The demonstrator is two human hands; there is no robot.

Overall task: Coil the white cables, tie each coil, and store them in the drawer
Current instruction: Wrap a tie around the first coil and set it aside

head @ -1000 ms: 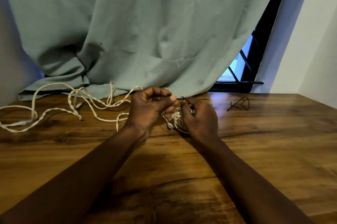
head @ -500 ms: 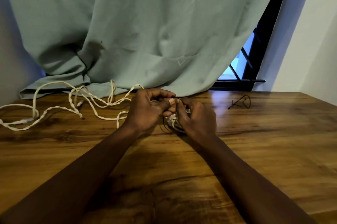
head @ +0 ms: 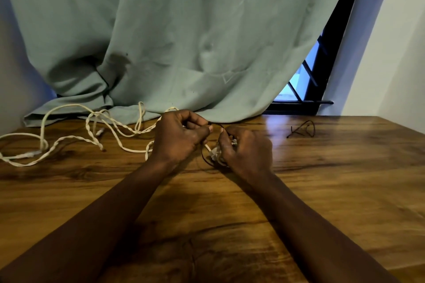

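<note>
While the coil of white cable (head: 215, 154) sits on the desk (head: 345, 190) between our hands, our right hand (head: 246, 149) curls its fingers around it and our left hand (head: 181, 137) pinches a thin black tie (head: 216, 124) just above. A loose white cable (head: 69, 139) sprawls far left below the curtain (head: 184, 41); a spare tie (head: 303, 130) lies well to the right.

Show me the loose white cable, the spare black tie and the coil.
Loose cable (head: 69, 137): head view, twisted stretch.
Spare tie (head: 296, 131): head view, crossing strands.
Coil (head: 215, 155): head view, exposed left edge.
</note>
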